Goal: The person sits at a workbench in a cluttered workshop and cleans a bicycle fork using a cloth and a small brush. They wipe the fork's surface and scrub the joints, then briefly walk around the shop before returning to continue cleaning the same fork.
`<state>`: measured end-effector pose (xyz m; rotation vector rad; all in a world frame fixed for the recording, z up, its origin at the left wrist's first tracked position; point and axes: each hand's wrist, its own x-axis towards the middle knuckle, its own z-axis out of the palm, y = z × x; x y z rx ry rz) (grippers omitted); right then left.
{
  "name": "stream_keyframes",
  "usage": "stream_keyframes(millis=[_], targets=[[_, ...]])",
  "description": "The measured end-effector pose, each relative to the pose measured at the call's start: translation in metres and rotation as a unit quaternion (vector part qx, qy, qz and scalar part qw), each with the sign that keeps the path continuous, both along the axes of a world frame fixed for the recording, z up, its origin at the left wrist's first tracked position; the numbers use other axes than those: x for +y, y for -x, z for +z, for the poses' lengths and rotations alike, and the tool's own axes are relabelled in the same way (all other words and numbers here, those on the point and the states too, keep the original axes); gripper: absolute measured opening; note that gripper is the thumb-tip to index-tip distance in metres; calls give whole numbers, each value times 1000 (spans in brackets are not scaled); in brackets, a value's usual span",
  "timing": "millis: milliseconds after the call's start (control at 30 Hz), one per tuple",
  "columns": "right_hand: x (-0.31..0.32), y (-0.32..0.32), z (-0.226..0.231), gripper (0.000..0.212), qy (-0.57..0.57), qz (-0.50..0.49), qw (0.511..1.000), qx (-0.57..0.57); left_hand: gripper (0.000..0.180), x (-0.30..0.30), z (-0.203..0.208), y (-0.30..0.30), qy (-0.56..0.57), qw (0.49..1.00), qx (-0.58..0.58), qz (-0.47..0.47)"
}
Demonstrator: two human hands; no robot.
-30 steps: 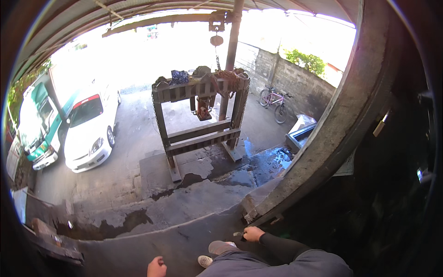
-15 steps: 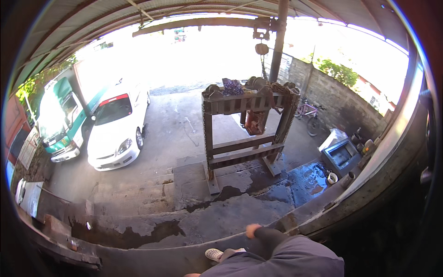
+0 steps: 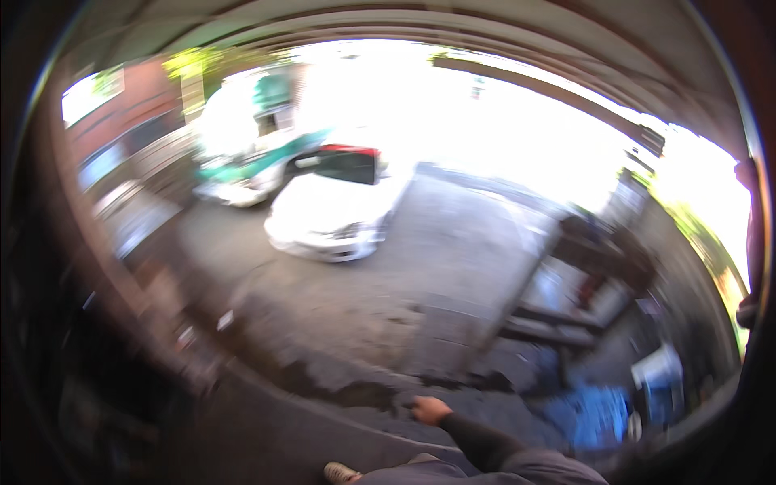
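Note:
My right hand (image 3: 431, 411) reaches forward at the lower middle, its dark sleeve (image 3: 482, 440) coming in from the lower right. The hand hangs over the concrete floor, close to a dark wet stain (image 3: 368, 394). Motion smears the fingers, so whether they hold anything does not show. My left hand is out of the picture. Below, part of my light-coloured shoe (image 3: 341, 472) stands near the lower edge.
A tall metal press frame (image 3: 537, 319) stands at the right, with a blue wet patch (image 3: 588, 414) nearby. A white car (image 3: 323, 218) and a green-and-white truck (image 3: 234, 182) are parked farther left. Wooden beams (image 3: 121, 275) border the left side.
The view has swung left, so the car, truck and press frame appear farther right and are blurred. More of my right hand and forearm shows. A sliver of skin at the lower edge is gone.

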<state>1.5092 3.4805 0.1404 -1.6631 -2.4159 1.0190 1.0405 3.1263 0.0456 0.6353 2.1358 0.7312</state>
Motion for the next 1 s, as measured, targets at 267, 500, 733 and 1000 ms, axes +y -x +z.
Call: stream_keyframes(millis=[267, 500, 733, 1000], targets=[[-42, 61, -138, 34, 83, 159, 975, -132, 50, -105, 2, 136, -86, 963, -23, 255], [41, 308, -116, 31, 117, 318, 903, -263, 50, -159, -6, 108, 44, 941, -64, 330], [147, 606, -197, 34, 301, 419, 856, -11, 48, -124, 7, 164, -85, 894, -18, 439], [-180, 937, 97, 26, 240, 723, 646, 40, 39, -94, 145, 321, -247, 829, 91, 493]])
